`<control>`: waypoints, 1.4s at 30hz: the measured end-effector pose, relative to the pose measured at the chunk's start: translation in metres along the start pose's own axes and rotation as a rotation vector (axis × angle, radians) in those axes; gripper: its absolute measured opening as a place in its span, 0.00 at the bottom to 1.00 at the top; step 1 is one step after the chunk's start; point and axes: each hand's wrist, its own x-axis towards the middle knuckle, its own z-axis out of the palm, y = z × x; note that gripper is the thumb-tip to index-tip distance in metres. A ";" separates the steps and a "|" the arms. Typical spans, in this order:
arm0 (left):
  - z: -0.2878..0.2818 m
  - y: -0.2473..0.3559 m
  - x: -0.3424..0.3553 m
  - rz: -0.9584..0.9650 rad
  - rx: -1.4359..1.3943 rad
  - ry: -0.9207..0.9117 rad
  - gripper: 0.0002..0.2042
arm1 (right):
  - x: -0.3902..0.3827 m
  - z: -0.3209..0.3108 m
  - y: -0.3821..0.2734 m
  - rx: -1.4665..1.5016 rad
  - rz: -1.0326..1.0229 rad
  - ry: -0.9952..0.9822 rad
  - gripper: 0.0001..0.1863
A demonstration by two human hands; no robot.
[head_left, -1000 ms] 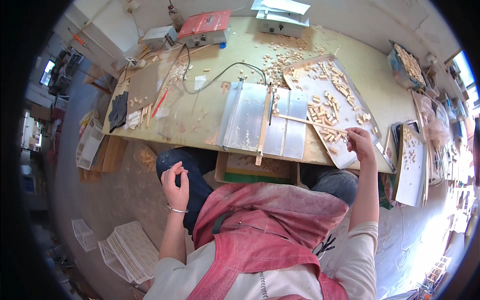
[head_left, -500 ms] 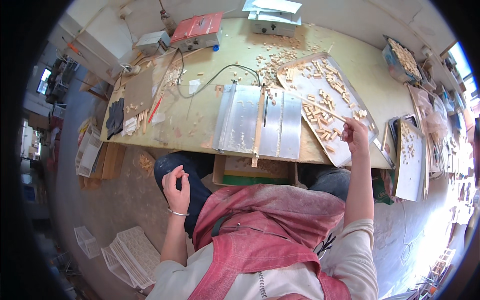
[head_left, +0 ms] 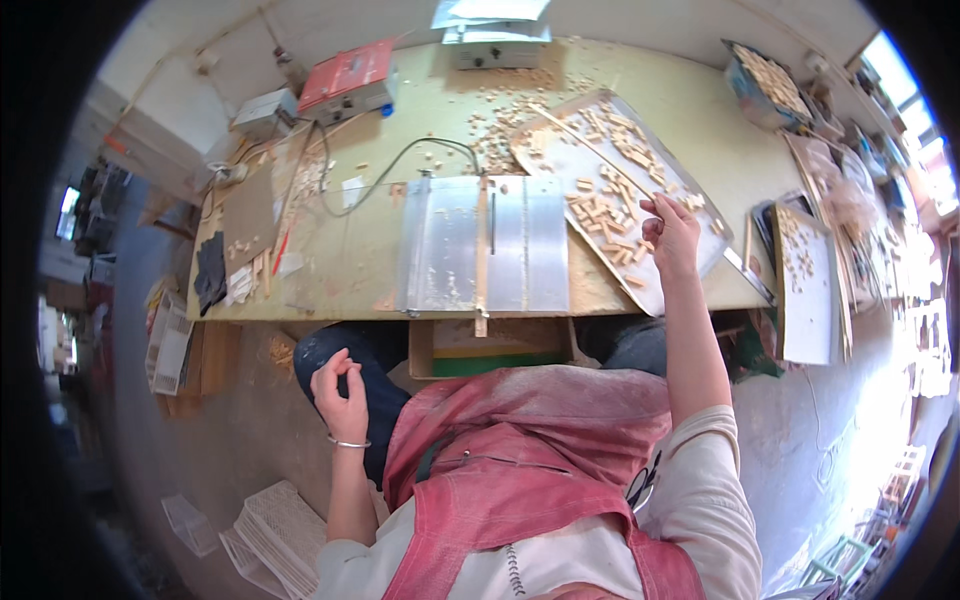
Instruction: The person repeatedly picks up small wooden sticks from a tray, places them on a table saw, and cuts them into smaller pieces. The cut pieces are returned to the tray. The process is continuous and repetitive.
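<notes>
My right hand (head_left: pixel 672 232) is closed on one end of a thin wooden stick (head_left: pixel 598 150), reaching over the tray. The stick slants away to the far left, above the tray's contents. Beneath it lies a pale tray (head_left: pixel 655 300) with many small wooden blocks (head_left: pixel 606 212) scattered in it. Left of the tray, a flat metal plate (head_left: pixel 530 270) is set at the bench's near edge, with a narrow dark slot and a wooden strip (head_left: pixel 482 260) along it. My left hand (head_left: pixel 340 393) hovers near my left thigh, loosely curled, with nothing visible in it.
Small wooden offcuts (head_left: pixel 495 130) litter the bench (head_left: pixel 350 260) behind the plate. A red-topped box (head_left: pixel 347 80) and a grey box (head_left: pixel 500 55) stand at the back. A block-filled bin (head_left: pixel 770 85) sits far right; dark gloves (head_left: pixel 211 272) lie left. White baskets (head_left: pixel 280 535) are on the floor.
My right hand has moved the stick farther out over the tray, its far end now near the tray's back edge. The whole view has shifted slightly. My left hand stays by my thigh.
</notes>
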 end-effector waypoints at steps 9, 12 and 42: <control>0.013 0.007 0.001 0.068 -0.021 -0.072 0.14 | -0.027 -0.060 -0.008 -0.241 0.094 -0.116 0.13; 0.012 0.013 0.003 0.081 -0.023 -0.080 0.14 | -0.018 -0.026 0.004 -0.244 0.121 -0.151 0.15; 0.027 -0.064 0.048 -0.041 0.423 0.032 0.24 | 0.060 -0.197 0.009 -1.266 -0.500 0.569 0.17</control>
